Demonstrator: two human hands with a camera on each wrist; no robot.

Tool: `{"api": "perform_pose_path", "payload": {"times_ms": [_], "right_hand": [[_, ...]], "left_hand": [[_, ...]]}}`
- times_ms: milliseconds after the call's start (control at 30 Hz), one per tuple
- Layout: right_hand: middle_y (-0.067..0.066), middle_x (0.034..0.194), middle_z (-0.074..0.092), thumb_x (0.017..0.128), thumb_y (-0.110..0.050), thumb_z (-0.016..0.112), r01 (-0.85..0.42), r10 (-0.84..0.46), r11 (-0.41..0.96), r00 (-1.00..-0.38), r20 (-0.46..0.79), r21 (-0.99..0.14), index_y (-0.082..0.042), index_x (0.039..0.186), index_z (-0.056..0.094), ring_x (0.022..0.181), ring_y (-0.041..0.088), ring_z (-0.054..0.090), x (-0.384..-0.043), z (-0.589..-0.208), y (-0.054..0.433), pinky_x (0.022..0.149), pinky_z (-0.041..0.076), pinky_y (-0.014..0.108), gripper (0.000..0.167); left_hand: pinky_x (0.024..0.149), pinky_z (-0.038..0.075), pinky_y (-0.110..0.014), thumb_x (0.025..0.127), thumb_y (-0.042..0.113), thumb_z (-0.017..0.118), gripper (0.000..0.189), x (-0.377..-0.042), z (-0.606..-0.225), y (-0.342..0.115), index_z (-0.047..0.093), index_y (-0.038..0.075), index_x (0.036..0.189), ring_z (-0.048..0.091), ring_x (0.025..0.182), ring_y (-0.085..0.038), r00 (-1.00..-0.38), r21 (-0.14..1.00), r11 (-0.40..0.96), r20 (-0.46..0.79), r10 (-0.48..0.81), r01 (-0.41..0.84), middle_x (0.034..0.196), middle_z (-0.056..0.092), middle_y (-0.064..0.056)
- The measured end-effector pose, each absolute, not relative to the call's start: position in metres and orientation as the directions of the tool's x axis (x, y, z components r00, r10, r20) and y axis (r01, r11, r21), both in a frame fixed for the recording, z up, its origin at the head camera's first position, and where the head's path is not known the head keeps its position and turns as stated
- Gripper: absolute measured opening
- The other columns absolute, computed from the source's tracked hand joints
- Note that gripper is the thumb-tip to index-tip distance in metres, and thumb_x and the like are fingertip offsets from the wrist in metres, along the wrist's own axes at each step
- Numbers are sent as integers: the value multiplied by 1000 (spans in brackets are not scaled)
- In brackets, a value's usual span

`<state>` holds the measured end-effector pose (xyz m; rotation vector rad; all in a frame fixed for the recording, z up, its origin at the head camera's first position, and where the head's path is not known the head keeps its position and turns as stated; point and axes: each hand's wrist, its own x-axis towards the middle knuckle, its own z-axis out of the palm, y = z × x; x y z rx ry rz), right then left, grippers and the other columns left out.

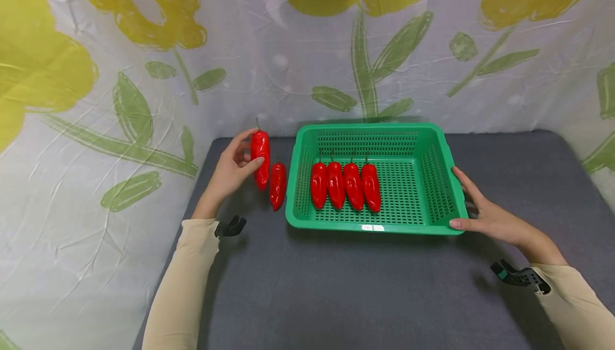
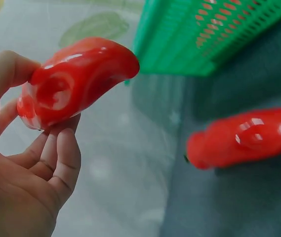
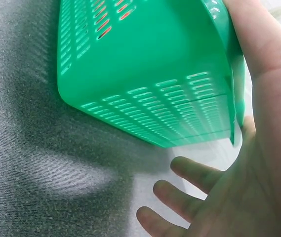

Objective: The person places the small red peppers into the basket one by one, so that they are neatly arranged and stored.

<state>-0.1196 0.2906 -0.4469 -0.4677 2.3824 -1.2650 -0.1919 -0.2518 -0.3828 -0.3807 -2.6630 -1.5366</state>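
Note:
My left hand (image 1: 234, 166) pinches a red chili pepper (image 1: 260, 159) between thumb and fingers, stem up. In the left wrist view this pepper (image 2: 81, 79) is raised, its glossy dented side toward the camera. Just right of it a second red chili pepper (image 1: 277, 185) lies on the table. Several more red chili peppers (image 1: 353, 185) lie side by side in the left half of a green plastic basket (image 1: 370, 225). At the basket's right front corner, my right hand (image 1: 495, 219) touches the rim with thumb and index finger; its other fingers (image 3: 180, 200) stretch out beside the wall.
The basket stands near the back of a dark grey table (image 1: 365, 291). Behind and to the left hangs a pale cloth (image 1: 269, 72) with yellow flowers and green leaves. Each wrist wears a black strap (image 1: 230, 227).

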Motion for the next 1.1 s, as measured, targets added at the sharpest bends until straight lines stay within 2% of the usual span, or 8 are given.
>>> {"api": "perform_pose_path", "payload": {"times_ms": [100, 333, 467, 600, 900, 1100], "right_hand": [[37, 157, 7, 92, -12, 67, -100, -467, 533, -863, -194, -840, -37, 154, -24, 133, 65, 26, -120, -446, 290, 88, 45, 68, 112], [36, 157, 7, 92, -13, 66, -89, -467, 530, -861, -203, -843, -36, 154, -23, 132, 65, 27, -120, -445, 289, 87, 46, 66, 112], [36, 157, 7, 93, -13, 66, -86, -471, 526, -858, -206, -846, -37, 154, -23, 131, 64, 28, -120, -446, 289, 86, 47, 63, 111], [36, 158, 6, 93, -13, 66, -93, -469, 530, -860, -201, -843, -38, 154, -23, 132, 65, 26, -119, -445, 290, 86, 47, 65, 111], [37, 157, 6, 93, -12, 66, -97, -474, 529, -857, -199, -843, -37, 154, -24, 132, 67, 24, -119, -445, 290, 87, 45, 69, 111], [38, 156, 7, 92, -11, 66, -102, -473, 529, -860, -193, -843, -35, 154, -24, 131, 68, 26, -120, -446, 291, 85, 47, 67, 112]], "left_hand": [[69, 50, -17, 91, 6, 68, 66, -200, -386, -248, 40, 16, 150, 56, 82, -16, -963, 852, 459, 178, 201, 253, 123, 60, -20], [69, 48, -22, 92, 9, 67, 66, -210, -385, -226, 38, 22, 150, 54, 81, -11, -930, 857, 393, 229, 288, 333, 114, 64, -17], [73, 50, -24, 93, 12, 67, 65, -212, -381, -207, 37, 25, 150, 58, 82, -15, -906, 875, 337, 222, 359, 348, 119, 65, -17], [77, 51, -28, 94, 14, 67, 64, -212, -378, -186, 37, 28, 149, 62, 86, -21, -891, 891, 306, 195, 411, 336, 127, 63, -14], [83, 55, -34, 93, 20, 69, 65, -217, -377, -147, 37, 37, 148, 64, 93, -21, -879, 864, 382, 132, 458, 329, 131, 61, -5], [81, 57, -33, 94, 21, 67, 66, -223, -376, -119, 35, 34, 149, 65, 93, -20, -853, 855, 387, 113, 510, 344, 131, 60, -7]]}}
